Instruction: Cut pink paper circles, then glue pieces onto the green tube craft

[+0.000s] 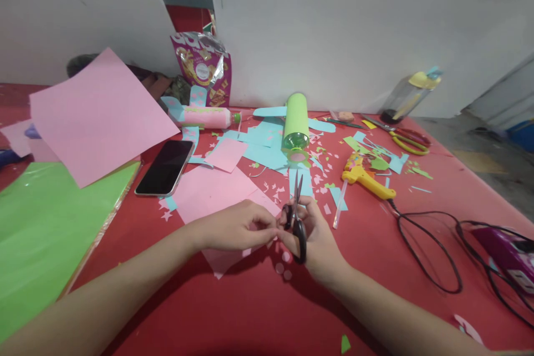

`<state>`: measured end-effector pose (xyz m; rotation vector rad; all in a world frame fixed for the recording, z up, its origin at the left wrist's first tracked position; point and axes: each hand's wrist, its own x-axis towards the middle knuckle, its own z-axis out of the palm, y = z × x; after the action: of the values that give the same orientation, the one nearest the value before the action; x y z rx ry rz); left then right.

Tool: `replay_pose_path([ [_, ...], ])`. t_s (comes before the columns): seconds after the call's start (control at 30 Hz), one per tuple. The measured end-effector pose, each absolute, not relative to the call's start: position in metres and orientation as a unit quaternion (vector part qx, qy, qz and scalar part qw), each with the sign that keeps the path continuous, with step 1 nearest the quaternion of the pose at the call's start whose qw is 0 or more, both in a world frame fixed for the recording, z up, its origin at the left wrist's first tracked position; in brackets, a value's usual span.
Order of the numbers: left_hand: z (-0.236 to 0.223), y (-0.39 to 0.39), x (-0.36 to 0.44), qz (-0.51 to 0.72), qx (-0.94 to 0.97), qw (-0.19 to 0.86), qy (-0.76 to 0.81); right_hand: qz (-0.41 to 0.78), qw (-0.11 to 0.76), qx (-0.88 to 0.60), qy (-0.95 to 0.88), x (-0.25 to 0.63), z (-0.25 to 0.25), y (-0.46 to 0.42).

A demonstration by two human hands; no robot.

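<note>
My right hand (317,239) is closed around a small pair of scissors (299,233) with black handles, its blades pointing away from me. The fingertips of my left hand (242,225) are pinched together and meet the right thumb and finger. Whatever is between them is too small to make out. Just below the fingertips, several small pale pink paper discs (280,268) lie on the red table. Pink paper sheets (200,194) spread out under and beyond my left hand. Past the scissors, a green paper-wrapped bottle (296,117) with light blue paper wings lies on its side.
A yellow glue gun (367,181) with a black cord lies on the right, near a purple power strip (500,253). A phone (166,168), a pink-wrapped bottle (206,117) and a snack bag (204,69) are left of centre. Larger scissors (411,142) and paper scraps lie at back right.
</note>
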<state>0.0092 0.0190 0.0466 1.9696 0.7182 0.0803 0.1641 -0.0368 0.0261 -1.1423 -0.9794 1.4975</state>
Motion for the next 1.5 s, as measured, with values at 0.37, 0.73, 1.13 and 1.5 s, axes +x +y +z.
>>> replay_pose_path([
  [0.37, 0.054, 0.023, 0.008, 0.196, 0.736, 0.511, 0.399, 0.688, 0.469, -0.435, -0.343, 0.163, 0.023, -0.040],
  [0.73, 0.056, 0.018, 0.013, 0.295, 0.662, 0.519, 0.454, 0.743, 0.406, -0.380, -0.373, 0.167, 0.019, -0.045],
  [1.13, 0.053, 0.011, 0.016, 0.305, 0.664, 0.520, 0.442, 0.744, 0.405, -0.363, -0.389, 0.166, 0.019, -0.043],
  [1.5, 0.052, 0.004, 0.022, 0.343, 0.647, 0.496, 0.467, 0.744, 0.400, -0.362, -0.394, 0.168, 0.016, -0.045],
])
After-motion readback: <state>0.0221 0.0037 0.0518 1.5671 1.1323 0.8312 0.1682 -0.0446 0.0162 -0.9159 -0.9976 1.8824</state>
